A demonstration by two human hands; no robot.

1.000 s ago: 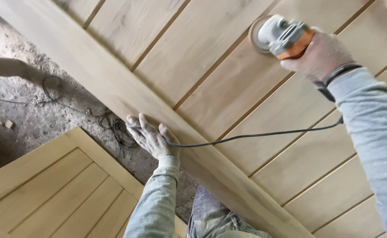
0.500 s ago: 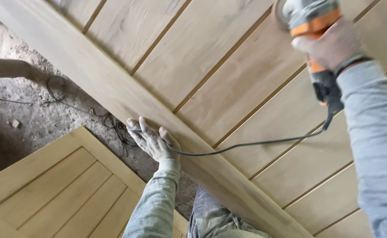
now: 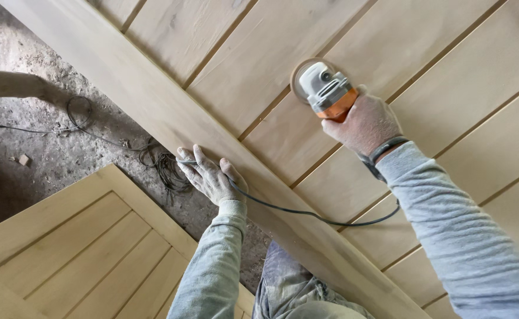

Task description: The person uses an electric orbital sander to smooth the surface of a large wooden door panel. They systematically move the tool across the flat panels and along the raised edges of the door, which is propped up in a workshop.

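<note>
My right hand (image 3: 363, 125) is clenched around the grey-and-orange disc sander (image 3: 324, 88), its pad flat on the pale slatted wooden door panel (image 3: 425, 71). My left hand (image 3: 211, 174) lies released, fingers spread, on that panel's frame edge, pinning the black power cord (image 3: 307, 211).

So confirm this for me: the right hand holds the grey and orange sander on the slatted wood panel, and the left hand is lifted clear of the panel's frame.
Not quite. In the head view the left hand is not lifted clear: it lies flat on the panel's frame, with the power cord passing under it. The rest stands: the right hand holds the grey and orange sander on the slatted wood panel.
</note>
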